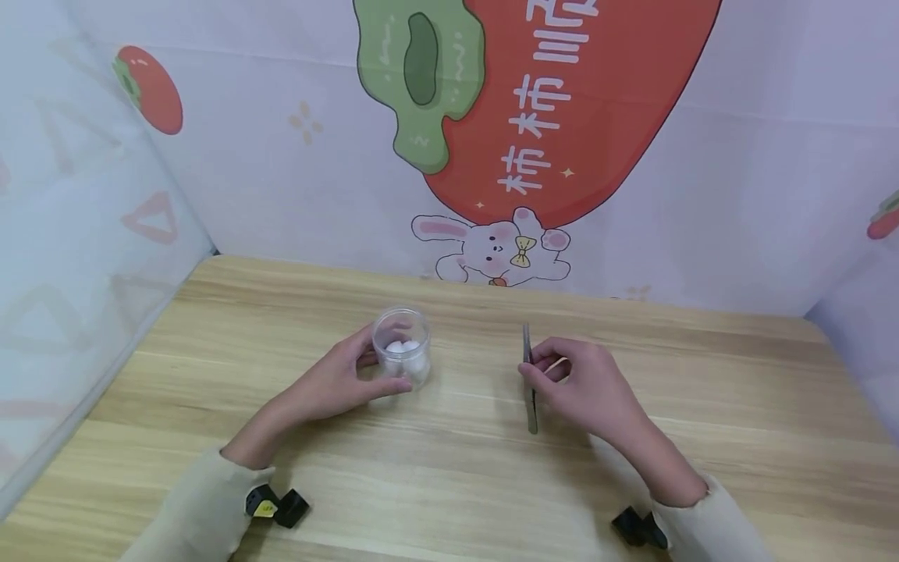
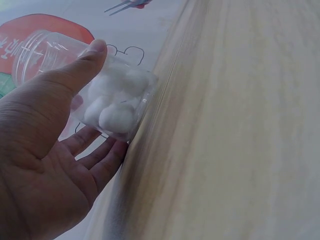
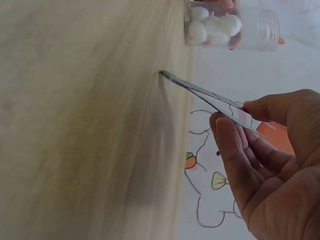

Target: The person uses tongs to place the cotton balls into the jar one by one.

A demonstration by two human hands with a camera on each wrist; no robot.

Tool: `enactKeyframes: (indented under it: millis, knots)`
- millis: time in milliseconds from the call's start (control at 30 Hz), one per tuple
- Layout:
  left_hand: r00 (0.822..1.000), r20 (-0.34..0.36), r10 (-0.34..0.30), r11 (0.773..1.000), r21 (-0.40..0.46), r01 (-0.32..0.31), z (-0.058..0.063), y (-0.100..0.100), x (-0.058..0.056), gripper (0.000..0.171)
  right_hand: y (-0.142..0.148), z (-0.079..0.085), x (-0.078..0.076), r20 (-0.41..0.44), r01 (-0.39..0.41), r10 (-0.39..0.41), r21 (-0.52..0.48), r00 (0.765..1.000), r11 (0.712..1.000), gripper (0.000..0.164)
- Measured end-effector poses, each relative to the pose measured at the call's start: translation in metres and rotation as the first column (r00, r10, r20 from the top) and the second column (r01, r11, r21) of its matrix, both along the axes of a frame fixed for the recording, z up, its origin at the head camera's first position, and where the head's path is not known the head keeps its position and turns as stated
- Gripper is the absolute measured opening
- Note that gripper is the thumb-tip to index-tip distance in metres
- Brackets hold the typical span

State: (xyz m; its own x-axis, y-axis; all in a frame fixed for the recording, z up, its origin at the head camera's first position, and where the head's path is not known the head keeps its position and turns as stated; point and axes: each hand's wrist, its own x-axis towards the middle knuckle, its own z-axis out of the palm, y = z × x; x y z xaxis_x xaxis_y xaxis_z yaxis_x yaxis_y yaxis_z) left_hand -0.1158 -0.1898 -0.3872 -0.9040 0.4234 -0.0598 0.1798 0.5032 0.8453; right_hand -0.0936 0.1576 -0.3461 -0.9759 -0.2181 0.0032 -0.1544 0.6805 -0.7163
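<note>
A clear, lidless plastic jar [image 1: 420,361] stands upright on the table, its lower part holding several white balls [image 2: 116,117] that look like cotton. My left hand [image 1: 344,380] grips the jar from its left side, thumb in front and fingers round the back. To the right of the jar, my right hand [image 1: 579,382] pinches metal tweezers [image 1: 531,414] between thumb and fingers. In the right wrist view the tweezers [image 3: 187,86] slant, their joined end touching or just above the wood and the two arms spread apart.
A wood-grain table [image 1: 449,484] lies under both hands. Behind it hangs a white cloth [image 1: 281,195] printed with a red fruit and a rabbit; more cloth closes off the left and right sides. Small black devices [image 1: 291,509] sit at both sleeve cuffs.
</note>
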Motion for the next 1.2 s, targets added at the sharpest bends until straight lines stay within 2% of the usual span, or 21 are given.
enactKeyframes:
  millis: [200,400,600,700,767,833,1000,1200]
  knots:
    - [1.0,0.016,0.021,1.0,0.001,-0.021,-0.001,0.004,0.001,0.075,0.011,-0.01,0.002,0.061,0.031,-0.033,0.03,0.998,0.999,0.019]
    - [1.0,-0.006,0.013,1.0,0.006,-0.013,-0.002,0.003,0.001,0.074,0.011,-0.014,0.003,0.099,0.039,-0.044,0.05,0.994,0.998,0.028]
    - [1.0,-0.012,0.014,1.0,0.007,-0.014,-0.002,0.003,0.002,0.075,0.014,-0.013,0.005,0.117,0.061,-0.07,0.079,0.991,0.995,0.062]
    - [1.0,0.003,0.017,1.0,-0.004,-0.017,-0.003,0.003,0.005,0.076,0.017,-0.016,0.008,0.14,0.053,-0.066,0.092,0.988,0.994,0.084]
    - [1.0,0.008,0.012,1.0,-0.008,-0.012,-0.005,0.003,0.006,0.076,0.019,-0.02,0.01,0.144,0.043,-0.057,0.1,0.988,0.994,0.094]
    - [1.0,0.004,0.003,1.0,-0.007,-0.003,-0.006,0.004,0.007,0.076,0.02,-0.022,0.011,0.134,0.033,-0.049,0.114,0.99,0.993,0.095]
    - [1.0,-0.015,0.009,1.0,-0.004,-0.009,-0.007,0.004,0.003,0.073,0.02,-0.021,0.009,0.124,0.041,-0.061,0.16,0.99,0.986,0.084]
    - [1.0,-0.01,0.022,1.0,-0.012,-0.023,-0.004,0.001,0.003,0.075,0.018,-0.021,0.006,0.154,0.06,-0.083,0.15,0.985,0.987,0.088]
